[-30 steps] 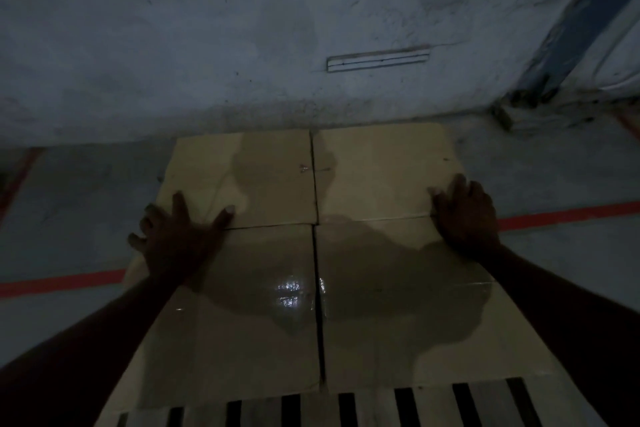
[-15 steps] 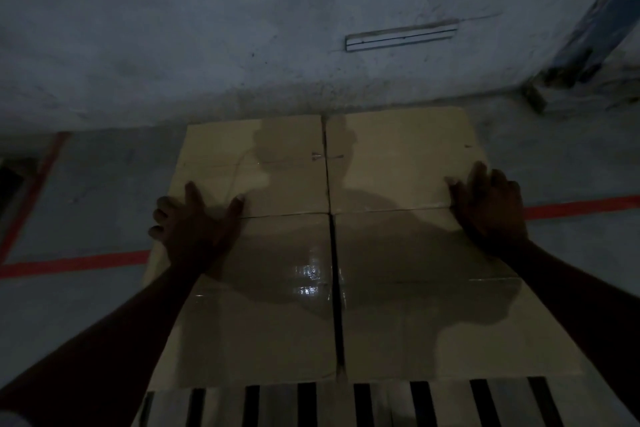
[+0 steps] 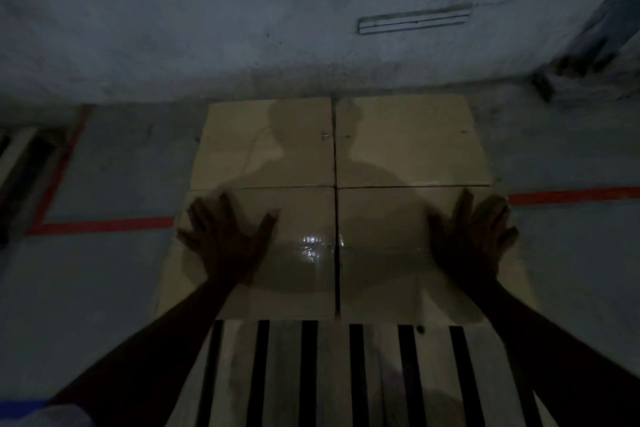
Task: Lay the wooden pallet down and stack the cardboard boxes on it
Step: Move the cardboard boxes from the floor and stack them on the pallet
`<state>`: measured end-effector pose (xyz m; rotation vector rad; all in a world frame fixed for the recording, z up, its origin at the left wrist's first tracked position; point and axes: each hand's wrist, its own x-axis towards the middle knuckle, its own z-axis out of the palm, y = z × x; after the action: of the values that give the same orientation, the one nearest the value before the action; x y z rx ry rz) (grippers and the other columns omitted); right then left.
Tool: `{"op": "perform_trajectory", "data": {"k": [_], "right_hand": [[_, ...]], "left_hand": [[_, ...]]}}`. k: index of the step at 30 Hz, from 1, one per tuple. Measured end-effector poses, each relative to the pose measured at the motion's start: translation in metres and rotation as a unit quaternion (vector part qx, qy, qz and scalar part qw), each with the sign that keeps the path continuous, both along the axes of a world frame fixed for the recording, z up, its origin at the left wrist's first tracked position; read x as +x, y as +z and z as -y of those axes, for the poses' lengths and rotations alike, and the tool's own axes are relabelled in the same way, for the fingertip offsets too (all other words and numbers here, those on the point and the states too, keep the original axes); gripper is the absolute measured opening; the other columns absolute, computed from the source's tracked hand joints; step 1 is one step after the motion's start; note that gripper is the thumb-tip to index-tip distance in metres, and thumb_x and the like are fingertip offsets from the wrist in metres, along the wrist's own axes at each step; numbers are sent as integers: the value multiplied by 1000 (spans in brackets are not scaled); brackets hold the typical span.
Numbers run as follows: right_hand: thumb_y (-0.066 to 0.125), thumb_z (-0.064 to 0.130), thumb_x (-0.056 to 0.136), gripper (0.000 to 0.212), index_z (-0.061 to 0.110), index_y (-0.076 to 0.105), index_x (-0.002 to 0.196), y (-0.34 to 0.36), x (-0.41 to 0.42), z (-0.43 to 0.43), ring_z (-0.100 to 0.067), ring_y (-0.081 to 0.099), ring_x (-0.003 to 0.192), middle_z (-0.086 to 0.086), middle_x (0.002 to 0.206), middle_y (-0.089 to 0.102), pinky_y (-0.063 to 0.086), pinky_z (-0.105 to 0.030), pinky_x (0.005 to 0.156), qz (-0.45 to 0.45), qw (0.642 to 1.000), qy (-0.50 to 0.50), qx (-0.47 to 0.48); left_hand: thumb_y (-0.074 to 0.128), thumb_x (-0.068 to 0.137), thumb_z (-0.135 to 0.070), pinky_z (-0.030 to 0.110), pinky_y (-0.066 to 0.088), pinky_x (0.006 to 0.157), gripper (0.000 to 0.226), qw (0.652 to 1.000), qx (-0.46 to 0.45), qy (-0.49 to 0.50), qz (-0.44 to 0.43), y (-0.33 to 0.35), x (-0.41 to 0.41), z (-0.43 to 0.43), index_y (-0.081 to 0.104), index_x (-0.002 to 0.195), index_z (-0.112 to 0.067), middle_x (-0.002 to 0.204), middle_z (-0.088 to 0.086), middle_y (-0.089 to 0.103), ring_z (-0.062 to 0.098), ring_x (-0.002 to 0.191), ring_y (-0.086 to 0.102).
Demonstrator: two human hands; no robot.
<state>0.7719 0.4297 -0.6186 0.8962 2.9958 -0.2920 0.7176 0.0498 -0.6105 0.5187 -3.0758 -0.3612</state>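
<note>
A slatted wooden pallet (image 3: pixel 329 374) lies flat on the floor, its near slats bare. Several cardboard boxes sit on its far part in a two-by-two block: far left box (image 3: pixel 263 142), far right box (image 3: pixel 412 142), near left box (image 3: pixel 301 253), near right box (image 3: pixel 384 253). My left hand (image 3: pixel 225 243) rests flat with fingers spread on the near left box's top. Flat on the near right box, by its right edge, lies my right hand (image 3: pixel 474 236), fingers apart. Neither hand grips anything. Clear tape glints at the seam between the near boxes.
A grey wall (image 3: pixel 242 28) rises just behind the boxes, with a narrow metal strip (image 3: pixel 415 19) on it. Red floor lines (image 3: pixel 104 225) run left and right of the stack. A dark slatted object (image 3: pixel 20 170) lies at the far left.
Both hands slid back toward me, from the seam between far and near boxes onto the near boxes' tops. The view pulled back, showing more of the pallet slats.
</note>
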Motion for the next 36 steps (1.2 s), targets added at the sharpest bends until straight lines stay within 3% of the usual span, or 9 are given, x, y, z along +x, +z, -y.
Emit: {"op": "perform_trajectory", "data": {"k": [6, 9, 12, 15, 20, 24, 28, 32, 36], "right_hand": [[31, 84, 81, 100, 17, 24, 155, 14, 57, 2, -55, 37, 129, -42, 145, 32, 29, -67, 102, -13, 996, -86, -12], [25, 88, 78, 105, 13, 29, 152, 22, 59, 5, -50, 46, 107, -39, 128, 42, 36, -58, 91, -33, 997, -75, -3], [28, 88, 74, 107, 14, 29, 151, 21, 56, 2, -50, 46, 109, -38, 128, 42, 35, -58, 93, -25, 996, -85, -16], [39, 82, 79, 101, 14, 23, 153, 17, 56, -3, -52, 44, 120, -36, 137, 38, 35, -63, 100, -14, 998, -50, -32], [50, 83, 76, 102, 16, 29, 150, 16, 42, -3, -49, 43, 115, -33, 132, 39, 33, -60, 98, -33, 996, -79, -13], [38, 83, 82, 98, 15, 27, 152, 5, 36, -7, -50, 42, 118, -36, 137, 37, 34, -60, 97, -26, 997, -64, 16], [30, 70, 95, 88, 8, 18, 157, -5, 44, 1, -55, 21, 143, -39, 155, 21, 18, -70, 113, 0, 1000, -17, 20], [32, 57, 99, 83, -4, 23, 155, -10, 42, 24, -57, 15, 145, -39, 158, 13, 9, -67, 118, -1, 991, 127, 38], [31, 58, 100, 84, -2, 17, 157, -10, 28, 50, -51, 2, 150, -34, 162, 5, 1, -65, 120, -43, 958, 274, 70]], "left_hand": [[25, 48, -112, 71, -4, 118, 143, 984, 27, 153, 86, 18, 34, 14, 7, 161, -26, 164, 30, 12, 44, 153, 6], [25, 43, -113, 70, 12, 115, 146, 984, 7, 152, 91, 23, 39, 20, 10, 160, -27, 156, 30, 27, 46, 144, 25], [25, 41, -114, 65, 23, 110, 147, 987, -9, 128, 92, 19, 42, 23, 10, 160, -27, 150, 29, 30, 45, 136, 31], [27, 39, -114, 68, 20, 111, 148, 987, -8, 125, 97, 15, 41, 24, 8, 159, -30, 152, 31, 26, 48, 138, 29], [34, 40, -112, 72, 7, 116, 149, 985, 29, 133, 107, 17, 34, 19, -1, 160, -33, 161, 33, 11, 51, 148, 14], [30, 48, -110, 72, 2, 116, 142, 987, 28, 123, 99, 8, 35, 15, -6, 160, -31, 163, 35, 2, 51, 151, 5], [21, 68, -103, 78, 5, 113, 122, 998, -2, 39, 44, -7, 45, 17, 0, 162, -29, 164, 34, 3, 48, 153, 1], [18, 88, -85, 72, 6, 118, 98, 994, -29, -101, 0, -8, 52, -3, 18, 162, -20, 168, 24, 11, 39, 156, 7], [28, 92, -80, 65, 1, 122, 94, 981, -46, -184, -35, -10, 38, -10, 8, 163, -23, 170, 17, 2, 34, 158, -2]]}}
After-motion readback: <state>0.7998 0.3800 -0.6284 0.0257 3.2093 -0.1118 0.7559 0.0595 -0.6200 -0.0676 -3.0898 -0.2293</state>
